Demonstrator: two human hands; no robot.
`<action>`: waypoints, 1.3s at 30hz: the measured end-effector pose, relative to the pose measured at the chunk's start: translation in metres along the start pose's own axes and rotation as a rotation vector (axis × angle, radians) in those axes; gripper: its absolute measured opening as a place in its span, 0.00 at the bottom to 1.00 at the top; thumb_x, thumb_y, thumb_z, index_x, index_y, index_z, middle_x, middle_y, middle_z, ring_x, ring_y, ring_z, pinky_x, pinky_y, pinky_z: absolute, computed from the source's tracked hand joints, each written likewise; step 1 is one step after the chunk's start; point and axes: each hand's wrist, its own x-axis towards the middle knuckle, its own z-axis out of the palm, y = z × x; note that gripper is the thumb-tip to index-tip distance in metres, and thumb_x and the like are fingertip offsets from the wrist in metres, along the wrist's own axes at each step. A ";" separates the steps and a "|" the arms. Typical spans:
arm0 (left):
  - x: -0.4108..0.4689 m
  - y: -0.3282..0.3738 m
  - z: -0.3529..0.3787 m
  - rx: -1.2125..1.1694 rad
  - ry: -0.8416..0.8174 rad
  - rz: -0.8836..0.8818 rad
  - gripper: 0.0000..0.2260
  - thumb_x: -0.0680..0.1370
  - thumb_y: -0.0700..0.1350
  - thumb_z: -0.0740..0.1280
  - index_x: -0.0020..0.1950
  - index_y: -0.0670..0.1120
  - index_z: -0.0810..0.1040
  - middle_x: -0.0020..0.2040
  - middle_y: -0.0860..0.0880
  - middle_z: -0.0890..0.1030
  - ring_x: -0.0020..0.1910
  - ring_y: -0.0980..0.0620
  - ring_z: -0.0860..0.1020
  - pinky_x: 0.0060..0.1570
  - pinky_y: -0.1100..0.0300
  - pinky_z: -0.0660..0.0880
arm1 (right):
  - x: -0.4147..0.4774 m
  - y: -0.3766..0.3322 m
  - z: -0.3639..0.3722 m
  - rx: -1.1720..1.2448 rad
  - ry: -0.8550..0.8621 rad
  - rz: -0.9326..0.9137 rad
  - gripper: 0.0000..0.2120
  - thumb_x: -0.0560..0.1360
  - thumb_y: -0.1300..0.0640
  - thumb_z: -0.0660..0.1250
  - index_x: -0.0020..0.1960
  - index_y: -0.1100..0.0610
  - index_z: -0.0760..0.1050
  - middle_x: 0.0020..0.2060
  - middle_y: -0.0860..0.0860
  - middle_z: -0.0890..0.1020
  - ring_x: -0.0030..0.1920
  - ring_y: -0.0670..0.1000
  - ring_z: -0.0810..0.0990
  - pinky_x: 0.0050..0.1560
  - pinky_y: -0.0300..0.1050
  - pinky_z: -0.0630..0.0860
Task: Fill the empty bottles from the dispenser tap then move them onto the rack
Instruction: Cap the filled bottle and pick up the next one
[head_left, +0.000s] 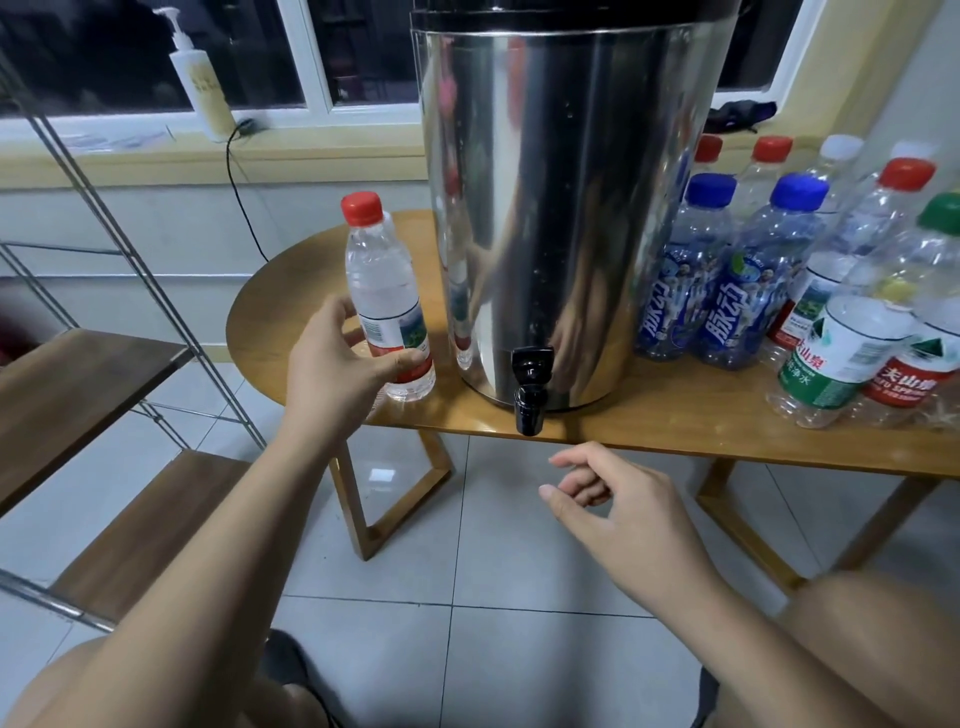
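Note:
A clear bottle with a red cap (382, 291) stands upright on the wooden table (649, 415), left of the steel dispenser (561, 208); it looks filled with water. My left hand (337, 369) wraps around its lower half. The black tap (530, 389) juts over the table's front edge. My right hand (618, 514) hovers below the tap, fingers loosely curled and holding nothing. Several empty capped bottles (810, 280) crowd the table right of the dispenser. The rack's wooden shelves (78, 384) sit at the left.
The rack's metal frame (130, 228) slants across the left side. A pump bottle (200, 78) and a black cable (244, 192) are at the window sill. Tiled floor (493, 623) lies below the table.

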 end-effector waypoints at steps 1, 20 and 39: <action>0.003 0.000 0.002 0.001 0.014 0.002 0.35 0.66 0.55 0.87 0.68 0.57 0.75 0.66 0.61 0.81 0.65 0.56 0.79 0.62 0.52 0.79 | 0.000 0.000 0.000 -0.001 -0.003 0.003 0.10 0.77 0.51 0.78 0.56 0.45 0.82 0.43 0.40 0.84 0.49 0.47 0.83 0.47 0.33 0.77; 0.012 -0.028 0.005 0.109 -0.031 -0.045 0.36 0.70 0.62 0.83 0.74 0.55 0.74 0.65 0.58 0.82 0.56 0.59 0.83 0.56 0.50 0.85 | 0.005 0.014 -0.020 0.004 0.081 0.071 0.08 0.78 0.53 0.78 0.53 0.44 0.82 0.41 0.41 0.84 0.44 0.47 0.82 0.45 0.33 0.76; -0.082 -0.005 0.038 0.133 -0.368 0.019 0.16 0.76 0.54 0.80 0.61 0.58 0.81 0.49 0.58 0.87 0.48 0.64 0.84 0.46 0.63 0.80 | 0.016 0.054 -0.134 -0.053 0.784 0.106 0.16 0.77 0.53 0.78 0.62 0.52 0.79 0.56 0.50 0.83 0.51 0.48 0.85 0.51 0.39 0.80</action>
